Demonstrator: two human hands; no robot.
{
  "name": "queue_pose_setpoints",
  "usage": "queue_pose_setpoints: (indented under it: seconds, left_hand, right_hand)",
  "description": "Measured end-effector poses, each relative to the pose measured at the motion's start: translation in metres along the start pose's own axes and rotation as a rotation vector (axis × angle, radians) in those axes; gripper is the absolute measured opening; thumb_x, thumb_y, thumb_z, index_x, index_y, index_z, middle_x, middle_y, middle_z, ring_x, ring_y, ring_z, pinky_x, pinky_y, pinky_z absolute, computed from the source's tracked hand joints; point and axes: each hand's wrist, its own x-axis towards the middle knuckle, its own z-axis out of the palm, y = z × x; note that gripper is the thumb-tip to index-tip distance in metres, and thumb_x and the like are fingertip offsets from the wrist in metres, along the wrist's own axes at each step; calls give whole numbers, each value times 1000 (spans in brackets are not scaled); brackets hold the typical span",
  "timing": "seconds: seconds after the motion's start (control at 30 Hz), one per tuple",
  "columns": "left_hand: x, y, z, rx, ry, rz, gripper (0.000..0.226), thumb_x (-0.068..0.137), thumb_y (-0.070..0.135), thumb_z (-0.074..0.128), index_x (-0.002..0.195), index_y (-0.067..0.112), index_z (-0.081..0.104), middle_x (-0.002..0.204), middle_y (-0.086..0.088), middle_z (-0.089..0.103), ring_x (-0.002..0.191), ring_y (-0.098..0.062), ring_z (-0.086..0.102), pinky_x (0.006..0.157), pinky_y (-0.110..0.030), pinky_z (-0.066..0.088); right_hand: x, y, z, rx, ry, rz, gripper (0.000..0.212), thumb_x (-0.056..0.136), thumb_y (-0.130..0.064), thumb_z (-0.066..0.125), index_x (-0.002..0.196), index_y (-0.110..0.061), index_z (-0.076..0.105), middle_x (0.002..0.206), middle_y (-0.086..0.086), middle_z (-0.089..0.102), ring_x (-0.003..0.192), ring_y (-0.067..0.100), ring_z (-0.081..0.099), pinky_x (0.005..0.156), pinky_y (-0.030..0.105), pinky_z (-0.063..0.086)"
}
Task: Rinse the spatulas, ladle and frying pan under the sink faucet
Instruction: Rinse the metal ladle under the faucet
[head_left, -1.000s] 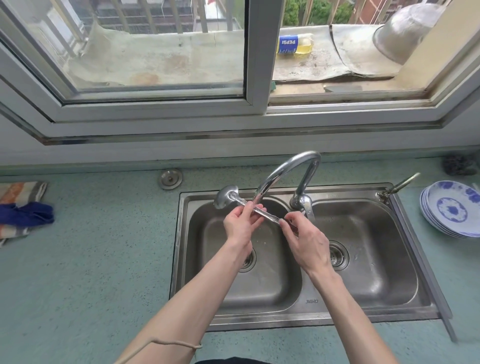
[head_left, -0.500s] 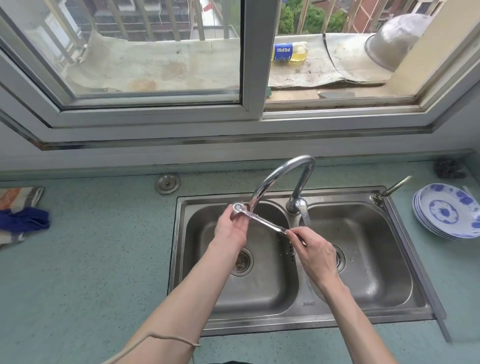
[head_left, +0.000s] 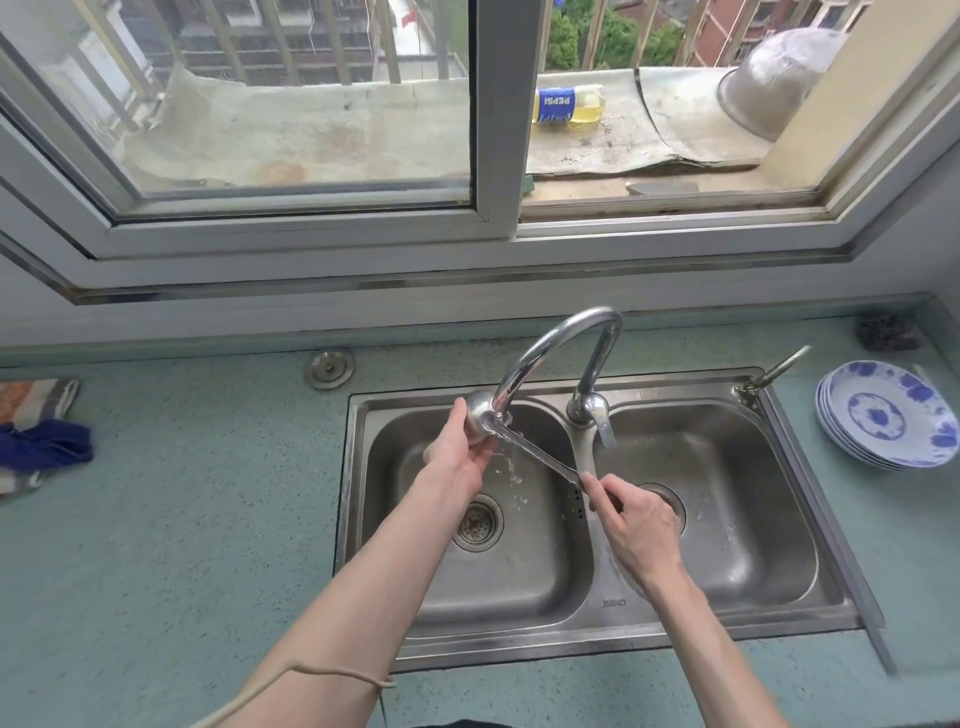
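A steel ladle (head_left: 524, 447) is held over the left basin of the double sink (head_left: 613, 623), its bowl right under the spout of the curved faucet (head_left: 561, 338). Water splashes down from the bowl. My left hand (head_left: 460, 452) cups the ladle's bowl with its fingers wrapped round it. My right hand (head_left: 631, 514) pinches the end of the ladle's handle above the divider between the basins. No spatulas or frying pan are in view.
A stack of blue-and-white plates (head_left: 888, 415) sits on the counter to the right of the sink. A folded cloth (head_left: 36, 431) lies at the far left. A round metal cap (head_left: 330, 368) is set in the counter behind the sink. The window sill runs behind.
The ladle has slid right and toward the spout, so its bowl now sits under the faucet. My left hand moved from the handle's middle up to the bowl. Water now splashes off it.
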Motion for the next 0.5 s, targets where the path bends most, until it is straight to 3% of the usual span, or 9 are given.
queue_pose_setpoints:
  seconds: [0.13, 0.27, 0.3, 0.37, 0.43, 0.5]
  left_hand:
    - [-1, 1, 3, 156, 43, 49, 52, 73, 30, 92, 117, 9, 73, 75, -2, 73, 48, -10, 63, 46, -23, 48]
    - [1, 1, 8, 138, 130, 38, 59, 76, 53, 85, 113, 13, 64, 99, -6, 73, 61, -13, 61, 48, -22, 46]
    - [2, 1, 10, 124, 143, 46, 46, 83, 50, 78, 105, 13, 63, 98, -8, 71, 63, -15, 59, 50, -24, 47]
    - [1, 0, 15, 95, 128, 62, 23, 97, 25, 56, 78, 10, 56, 82, -12, 67, 60, -20, 55, 54, -28, 48]
    - [-1, 0, 19, 95, 68, 57, 30, 93, 2, 38, 65, 11, 43, 53, -9, 56, 56, -23, 51, 62, -36, 55]
    - [-9, 0, 22, 79, -13, 32, 30, 88, -13, 31, 70, 6, 46, 51, -10, 55, 59, -24, 52, 79, -45, 58]
  right_hand:
    - [-2, -7, -5, -76, 100, -113, 57, 98, -67, 46, 66, -20, 54, 58, -6, 54, 59, 25, 56, 52, 34, 39]
    - [0, -9, -8, -113, 120, -145, 57, 97, -63, 45, 64, -18, 54, 56, -3, 54, 55, 23, 54, 49, 34, 39]
    - [1, -8, -9, -101, 117, -122, 58, 97, -64, 44, 64, -17, 53, 57, -2, 54, 56, 24, 54, 50, 34, 41]
    - [1, -3, -10, -76, 111, -82, 62, 98, -67, 39, 65, -16, 50, 58, -1, 54, 58, 25, 54, 52, 37, 43]
    - [1, 3, -13, -51, 107, -61, 62, 98, -68, 37, 66, -16, 48, 58, -2, 53, 59, 26, 53, 54, 38, 44]
    - [0, 7, -15, -12, 103, -24, 60, 98, -67, 38, 65, -17, 46, 56, -3, 52, 59, 26, 53, 55, 39, 44]
